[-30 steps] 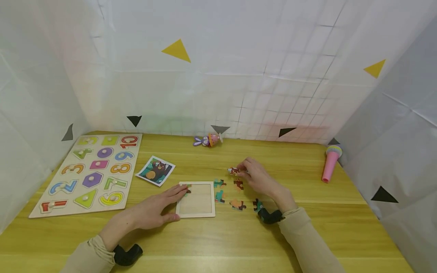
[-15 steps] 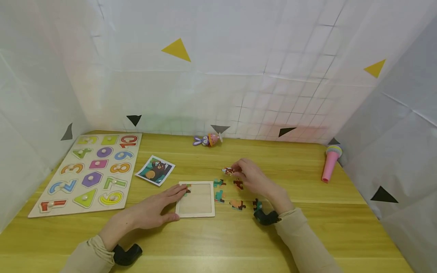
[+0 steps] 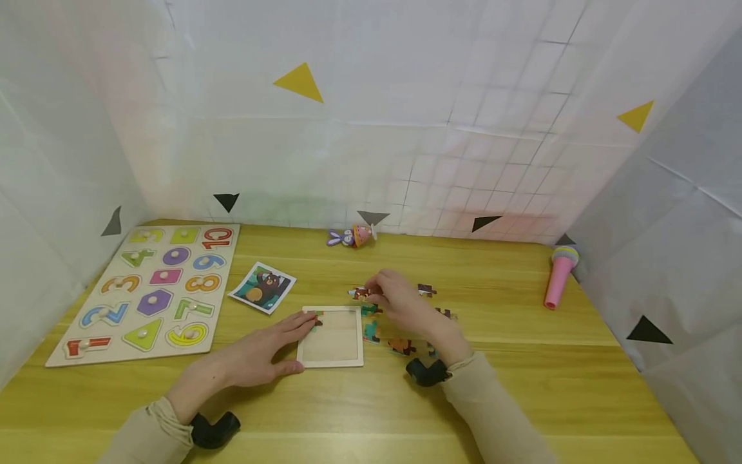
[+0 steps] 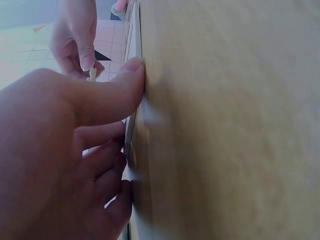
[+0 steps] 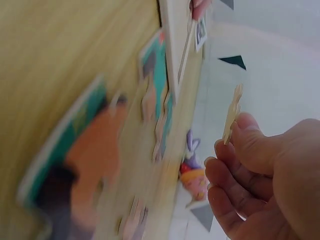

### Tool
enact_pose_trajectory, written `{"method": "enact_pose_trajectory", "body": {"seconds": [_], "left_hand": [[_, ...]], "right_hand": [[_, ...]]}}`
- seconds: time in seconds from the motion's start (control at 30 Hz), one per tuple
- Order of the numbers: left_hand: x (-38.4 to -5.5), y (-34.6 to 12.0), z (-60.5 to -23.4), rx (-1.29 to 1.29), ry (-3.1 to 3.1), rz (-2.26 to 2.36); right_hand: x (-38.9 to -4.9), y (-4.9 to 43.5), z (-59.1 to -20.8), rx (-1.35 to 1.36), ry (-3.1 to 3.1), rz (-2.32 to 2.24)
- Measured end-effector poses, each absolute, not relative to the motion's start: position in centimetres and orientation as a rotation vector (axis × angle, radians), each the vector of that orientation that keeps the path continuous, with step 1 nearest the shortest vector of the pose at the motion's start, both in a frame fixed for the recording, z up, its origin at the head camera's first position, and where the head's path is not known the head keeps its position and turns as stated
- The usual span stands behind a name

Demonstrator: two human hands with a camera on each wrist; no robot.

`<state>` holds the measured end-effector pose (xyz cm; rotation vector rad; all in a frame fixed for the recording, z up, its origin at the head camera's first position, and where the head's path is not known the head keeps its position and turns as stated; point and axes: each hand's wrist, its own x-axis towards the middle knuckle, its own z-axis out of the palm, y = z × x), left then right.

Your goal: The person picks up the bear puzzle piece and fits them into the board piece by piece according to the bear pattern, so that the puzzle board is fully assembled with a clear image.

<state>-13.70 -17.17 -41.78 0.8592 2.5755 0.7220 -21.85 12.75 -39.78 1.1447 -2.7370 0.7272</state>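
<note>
My left hand (image 3: 259,351) rests at the left side of a small square wooden puzzle tray (image 3: 359,345). Its outstretched fingers reach the upper left corner, over a puzzle piece (image 3: 318,320) lying inside. The thumb touches the lower left corner. My right hand (image 3: 400,306) pinches a brown and white jigsaw piece (image 3: 358,294) between thumb and fingers, raised beyond the tray's upper right corner. In the right wrist view this held piece (image 5: 232,115) appears edge-on. Below the right hand lie several loose pieces, including a teal one (image 3: 371,332) and an orange-brown one (image 3: 401,346), some partly hidden.
A number-and-shape peg board (image 3: 168,258) lies at left, beside a bear picture card (image 3: 263,288). Toward the back wall lies a purple rabbit toy (image 3: 351,236). A pink toy microphone (image 3: 560,277) lies at right. Another loose piece (image 3: 427,290) lies beyond the right wrist.
My right hand has moved left toward the tray, carrying the pinched jigsaw piece. A loose piece behind that hand has come into view. My left hand stays in place on the tray.
</note>
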Motion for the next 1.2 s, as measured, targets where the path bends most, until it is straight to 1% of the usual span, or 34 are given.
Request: {"method": "enact_pose_trajectory", "body": {"seconds": [0.3, 0.53, 1.2], "left_hand": [[-13.7, -17.2, -41.7, 0.856, 2.585, 0.719], [-13.7, -17.2, -41.8, 0.858, 2.593, 0.720], [-13.6, -17.2, -41.5, 0.901, 2.638, 0.690]], "right_hand": [[-21.2, 10.5, -39.9, 1.149, -2.828, 0.692], [-20.9, 9.2, -40.3, 1.229, -2.767, 0.645], [-20.4, 7.8, -41.0, 1.270, -2.870, 0.565]]}}
